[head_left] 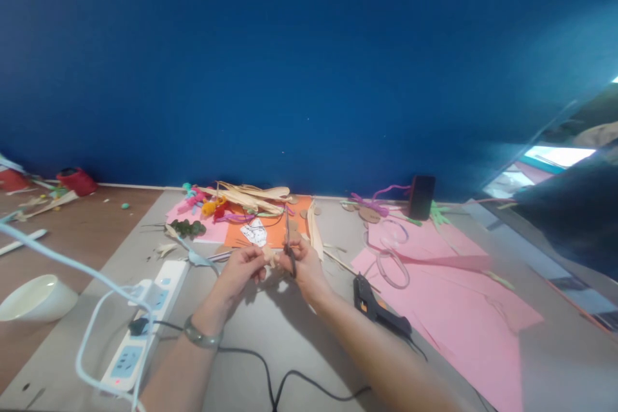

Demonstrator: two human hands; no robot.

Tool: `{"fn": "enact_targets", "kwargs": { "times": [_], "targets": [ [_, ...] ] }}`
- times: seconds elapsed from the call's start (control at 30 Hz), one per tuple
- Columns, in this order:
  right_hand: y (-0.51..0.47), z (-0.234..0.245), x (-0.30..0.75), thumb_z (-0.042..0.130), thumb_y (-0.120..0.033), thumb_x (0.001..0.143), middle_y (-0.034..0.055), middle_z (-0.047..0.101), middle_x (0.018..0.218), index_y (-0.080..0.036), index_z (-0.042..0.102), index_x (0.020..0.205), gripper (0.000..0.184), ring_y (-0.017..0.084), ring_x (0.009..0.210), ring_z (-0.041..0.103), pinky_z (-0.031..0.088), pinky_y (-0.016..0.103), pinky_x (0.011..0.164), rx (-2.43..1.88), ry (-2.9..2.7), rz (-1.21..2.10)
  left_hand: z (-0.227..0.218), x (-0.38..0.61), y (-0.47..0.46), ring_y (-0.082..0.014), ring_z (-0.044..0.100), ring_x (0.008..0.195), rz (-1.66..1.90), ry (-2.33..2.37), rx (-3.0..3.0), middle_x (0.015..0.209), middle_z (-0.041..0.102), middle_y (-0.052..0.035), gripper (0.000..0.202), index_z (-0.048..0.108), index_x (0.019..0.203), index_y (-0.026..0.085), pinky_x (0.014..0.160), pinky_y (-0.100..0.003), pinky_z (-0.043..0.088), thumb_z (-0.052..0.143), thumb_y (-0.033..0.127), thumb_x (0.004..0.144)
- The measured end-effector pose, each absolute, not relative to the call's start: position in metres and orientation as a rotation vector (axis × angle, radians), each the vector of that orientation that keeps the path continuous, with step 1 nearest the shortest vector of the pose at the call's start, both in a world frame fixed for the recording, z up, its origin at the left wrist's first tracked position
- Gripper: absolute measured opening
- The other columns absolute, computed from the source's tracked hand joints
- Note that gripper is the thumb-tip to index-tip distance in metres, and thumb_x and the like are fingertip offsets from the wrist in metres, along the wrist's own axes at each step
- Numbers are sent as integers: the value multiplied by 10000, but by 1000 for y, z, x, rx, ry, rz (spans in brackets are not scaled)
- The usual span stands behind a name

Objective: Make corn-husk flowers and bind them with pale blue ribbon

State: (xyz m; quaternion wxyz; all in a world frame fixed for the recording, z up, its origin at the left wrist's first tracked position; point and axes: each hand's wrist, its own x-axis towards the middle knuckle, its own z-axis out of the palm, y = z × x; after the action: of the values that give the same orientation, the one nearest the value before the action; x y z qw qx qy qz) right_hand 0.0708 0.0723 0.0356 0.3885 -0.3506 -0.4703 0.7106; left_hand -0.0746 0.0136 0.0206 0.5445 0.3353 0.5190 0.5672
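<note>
My left hand pinches a small pale strip of craft material over the grey table. My right hand is closed round dark-handled scissors, whose blades point up and away, right beside the strip. The two hands almost touch. A bracelet sits on my left wrist.
A black glue gun lies right of my hands with its cord running across the table front. A white power strip with plugged cables is at left, a white bowl farther left. Orange paper, pale husk strips, pink paper sheets and a dark phone lie beyond.
</note>
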Motion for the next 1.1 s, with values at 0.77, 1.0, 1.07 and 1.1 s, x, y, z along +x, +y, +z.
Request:
{"fn": "enact_targets", "kwargs": {
  "times": [0.77,1.0,1.07,1.1],
  "targets": [
    [65,26,99,828,-396,546,-41,601,589,-201,449,798,495,115,492,536,376,214,462,-984,-1782,1913,31,-69,14,-47,367,332,1600,1347,559,377,486,58,233,566,592,158,364,-162,253,727,324,623],
    [66,17,98,854,-404,509,-96,509,491,-187,476,802,525,69,416,447,315,181,415,-975,-1674,1988,35,-66,12,-39,365,350,1543,1392,575,396,494,55,221,589,593,149,365,-155,245,724,320,631],
    [65,18,98,853,-413,507,-94,517,487,-188,468,785,526,72,416,459,314,179,413,-977,-1651,2004,35,-66,11,-40,367,351,1538,1392,567,385,483,58,221,588,594,148,363,-152,239,726,317,631],
    [64,18,97,853,-418,505,-92,522,484,-189,464,776,527,75,415,467,312,178,411,-977,-1643,2012,35,-66,11,-41,373,354,1536,1392,565,384,481,59,219,590,598,147,364,-151,242,727,315,632]
  ]
}}
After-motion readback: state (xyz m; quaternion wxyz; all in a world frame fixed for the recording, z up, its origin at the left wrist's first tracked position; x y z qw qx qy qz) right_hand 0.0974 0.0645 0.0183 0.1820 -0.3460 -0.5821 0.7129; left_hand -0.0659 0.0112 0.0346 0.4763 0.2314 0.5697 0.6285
